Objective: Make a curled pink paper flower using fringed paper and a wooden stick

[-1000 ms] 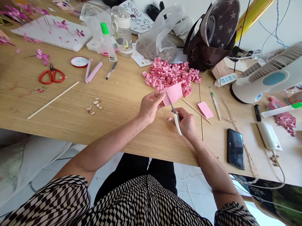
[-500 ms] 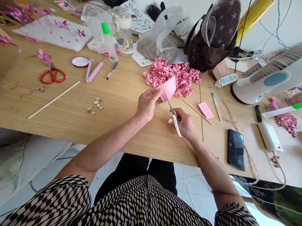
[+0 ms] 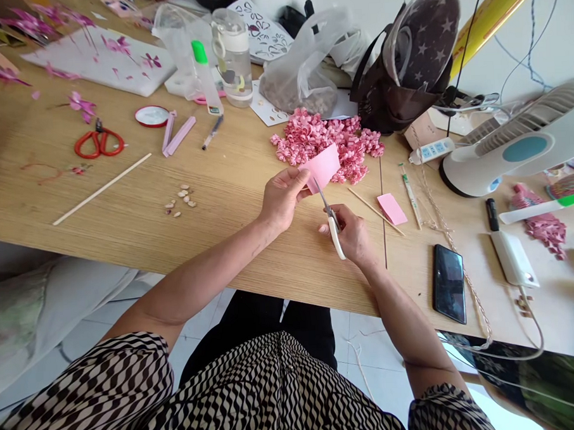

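Note:
Between the thumb and fingers of my left hand (image 3: pixel 284 195) is a piece of pink paper (image 3: pixel 325 165), held up above the table. My right hand (image 3: pixel 350 232) grips white-handled scissors (image 3: pixel 334 231), their blades pointing up and left against the paper's lower edge. Whether the blades are fully closed is too small to tell. Behind the paper lies a heap of pink curled strips (image 3: pixel 307 135). To the right of my right hand, a second pink piece (image 3: pixel 392 208) rests flat beside a thin wooden stick (image 3: pixel 370 208).
Red-handled cutters (image 3: pixel 99 142), a long pale stick (image 3: pixel 102 189) and small shell-like bits (image 3: pixel 181 197) lie on the left. A water bottle (image 3: pixel 235 59) stands at the back. On the right are a phone (image 3: pixel 448 284), a twisted cord (image 3: pixel 473 289) and a white fan (image 3: pixel 512 151).
The pink paper has tilted slightly and now shows more of its flat face to the right. Both hands and the scissors stay nearly in place.

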Action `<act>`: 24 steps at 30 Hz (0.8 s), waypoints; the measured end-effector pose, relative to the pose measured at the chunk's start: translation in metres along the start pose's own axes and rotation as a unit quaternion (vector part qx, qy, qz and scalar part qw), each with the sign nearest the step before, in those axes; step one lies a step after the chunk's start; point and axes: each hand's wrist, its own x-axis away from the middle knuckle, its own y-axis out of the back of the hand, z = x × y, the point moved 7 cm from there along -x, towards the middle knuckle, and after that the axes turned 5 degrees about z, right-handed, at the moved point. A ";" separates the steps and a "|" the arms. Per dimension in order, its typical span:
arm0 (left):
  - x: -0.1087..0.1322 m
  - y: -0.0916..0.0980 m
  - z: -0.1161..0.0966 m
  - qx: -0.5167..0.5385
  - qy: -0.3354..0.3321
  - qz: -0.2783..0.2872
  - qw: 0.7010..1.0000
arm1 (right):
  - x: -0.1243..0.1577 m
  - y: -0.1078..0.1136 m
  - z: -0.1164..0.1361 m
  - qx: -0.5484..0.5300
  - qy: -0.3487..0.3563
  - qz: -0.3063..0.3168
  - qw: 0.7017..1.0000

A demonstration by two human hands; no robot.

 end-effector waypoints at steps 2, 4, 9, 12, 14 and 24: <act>0.000 0.000 0.001 0.004 0.001 0.001 1.000 | 0.000 0.000 -0.001 0.001 0.004 -0.003 1.000; 0.000 0.000 0.001 0.003 -0.001 0.003 1.000 | 0.000 0.000 -0.001 -0.002 0.007 -0.006 1.000; 0.000 0.000 0.002 0.000 -0.006 0.007 1.000 | 0.000 0.000 -0.001 -0.009 0.009 -0.009 1.000; 0.000 0.000 0.002 -0.003 -0.004 0.005 1.000 | 0.001 0.001 -0.001 -0.009 0.002 -0.012 1.000; 0.000 0.001 0.003 -0.009 0.000 0.001 1.000 | 0.001 0.001 -0.002 -0.008 -0.001 -0.013 1.000; 0.000 0.002 0.003 -0.008 0.006 -0.002 1.000 | 0.002 0.004 -0.001 0.002 -0.002 -0.014 1.000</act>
